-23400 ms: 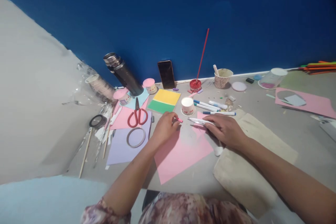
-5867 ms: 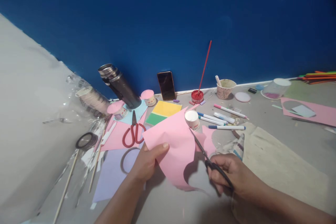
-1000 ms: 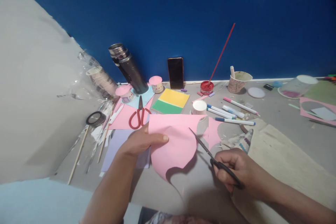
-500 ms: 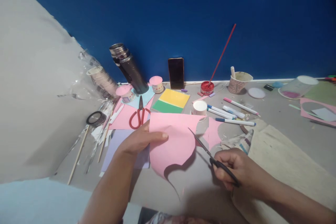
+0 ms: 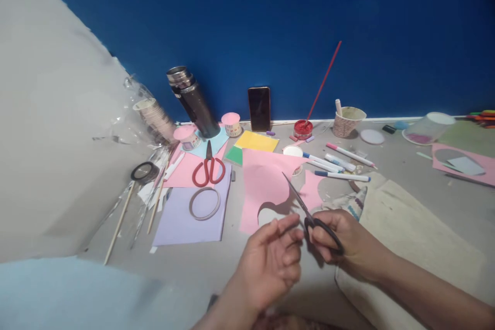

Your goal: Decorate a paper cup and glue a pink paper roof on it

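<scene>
My right hand [image 5: 344, 240] is wrapped round the black handles of a pair of scissors [image 5: 299, 196], whose blades point up and left at the right edge of a pink paper sheet [image 5: 265, 178]. The sheet has a curved cutout along its lower side. Whether it rests on the table or on the blades, I cannot tell. Palm up, my left hand [image 5: 273, 258] is below the sheet, fingers loosely bent and apart, with nothing in them. Its fingertips are close to the scissors' handles. Part of a white paper cup [image 5: 293, 151] shows behind the sheet's right corner.
Left are red-handled scissors [image 5: 209, 167], a tape ring [image 5: 204, 203] on purple paper [image 5: 185, 227], black tape [image 5: 144, 172] and wooden sticks. A flask [image 5: 197, 105], phone [image 5: 259, 108] and red paint pot [image 5: 303, 130] stand behind. Markers [image 5: 342, 176] and a beige cloth [image 5: 413, 242] lie right.
My left hand has let go of the pink sheet and moved down and right, towards the scissors. The tape ring on the purple paper has come into view. The camera view shifted slightly.
</scene>
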A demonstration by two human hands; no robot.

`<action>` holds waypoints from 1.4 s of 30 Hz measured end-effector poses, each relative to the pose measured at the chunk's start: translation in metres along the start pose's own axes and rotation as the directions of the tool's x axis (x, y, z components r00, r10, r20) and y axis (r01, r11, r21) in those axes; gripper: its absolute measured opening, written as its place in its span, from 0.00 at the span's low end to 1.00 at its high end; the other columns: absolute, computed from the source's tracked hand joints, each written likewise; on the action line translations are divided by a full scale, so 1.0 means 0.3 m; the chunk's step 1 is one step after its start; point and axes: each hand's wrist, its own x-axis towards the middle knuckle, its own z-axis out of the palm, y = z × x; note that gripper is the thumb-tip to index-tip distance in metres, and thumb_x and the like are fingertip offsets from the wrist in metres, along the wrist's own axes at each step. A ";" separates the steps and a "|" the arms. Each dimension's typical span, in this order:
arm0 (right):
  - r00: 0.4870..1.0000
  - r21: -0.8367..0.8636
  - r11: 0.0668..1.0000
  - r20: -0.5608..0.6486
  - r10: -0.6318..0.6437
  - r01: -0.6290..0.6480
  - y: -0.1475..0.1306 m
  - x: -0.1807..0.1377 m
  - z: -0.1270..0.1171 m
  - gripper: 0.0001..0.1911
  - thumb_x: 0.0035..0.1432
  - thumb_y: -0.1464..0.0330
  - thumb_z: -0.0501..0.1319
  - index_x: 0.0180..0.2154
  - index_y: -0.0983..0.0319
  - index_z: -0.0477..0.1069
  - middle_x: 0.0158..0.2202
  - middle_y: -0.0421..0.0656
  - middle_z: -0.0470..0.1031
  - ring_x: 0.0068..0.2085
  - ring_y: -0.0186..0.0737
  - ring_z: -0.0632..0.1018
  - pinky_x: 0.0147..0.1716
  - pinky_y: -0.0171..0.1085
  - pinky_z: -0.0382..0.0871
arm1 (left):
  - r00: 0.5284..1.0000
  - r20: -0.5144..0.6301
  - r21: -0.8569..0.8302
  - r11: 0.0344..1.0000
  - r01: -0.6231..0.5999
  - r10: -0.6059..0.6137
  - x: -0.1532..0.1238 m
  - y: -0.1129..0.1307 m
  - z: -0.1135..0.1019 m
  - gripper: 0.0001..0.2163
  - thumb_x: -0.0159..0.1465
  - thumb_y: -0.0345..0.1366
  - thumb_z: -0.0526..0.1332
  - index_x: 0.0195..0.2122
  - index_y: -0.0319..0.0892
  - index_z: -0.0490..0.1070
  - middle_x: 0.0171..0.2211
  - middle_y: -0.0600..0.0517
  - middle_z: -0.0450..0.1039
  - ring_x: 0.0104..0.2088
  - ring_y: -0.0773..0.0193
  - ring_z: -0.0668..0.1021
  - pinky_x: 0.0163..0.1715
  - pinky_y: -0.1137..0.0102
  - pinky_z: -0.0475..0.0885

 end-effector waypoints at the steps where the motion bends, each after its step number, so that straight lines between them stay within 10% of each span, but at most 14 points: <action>1: 1.000 0.004 1.000 0.018 -0.010 0.010 -0.002 -0.005 0.004 0.39 0.43 0.32 0.70 0.24 0.62 0.68 0.15 0.37 0.67 0.17 0.27 0.59 0.19 0.33 0.47 | 0.998 0.035 -0.073 0.997 -0.040 0.042 0.028 -0.014 0.004 0.20 0.53 0.38 0.79 0.45 0.37 0.80 0.35 0.49 0.81 0.20 0.76 0.68 0.16 0.80 0.55; 7: 0.999 0.014 1.000 0.051 -0.011 0.010 -0.017 -0.026 0.032 0.41 0.40 0.29 0.68 0.23 0.62 0.67 0.15 0.37 0.67 0.17 0.27 0.59 0.20 0.33 0.48 | 0.893 0.142 -0.070 0.904 -0.422 0.428 0.068 0.033 0.086 0.19 0.48 0.42 0.82 0.30 0.39 0.76 0.23 0.55 0.73 0.20 0.73 0.68 0.18 0.79 0.57; 15: 1.000 0.061 0.998 0.012 0.017 -0.017 0.010 -0.006 0.050 0.42 0.37 0.28 0.69 0.24 0.62 0.67 0.15 0.36 0.67 0.17 0.25 0.57 0.19 0.32 0.46 | 0.633 -0.236 0.277 0.675 -0.683 0.737 0.080 0.053 0.151 0.18 0.44 0.39 0.81 0.31 0.39 0.77 0.24 0.54 0.77 0.20 0.68 0.74 0.21 0.73 0.69; 42: 0.999 0.012 1.000 0.040 0.019 -0.019 0.009 0.008 0.031 0.40 0.42 0.29 0.67 0.24 0.61 0.69 0.16 0.37 0.68 0.18 0.28 0.58 0.19 0.33 0.48 | 0.738 -0.190 0.302 0.753 -0.584 0.648 0.074 0.059 0.154 0.14 0.50 0.37 0.77 0.34 0.34 0.80 0.27 0.45 0.82 0.26 0.58 0.83 0.20 0.72 0.74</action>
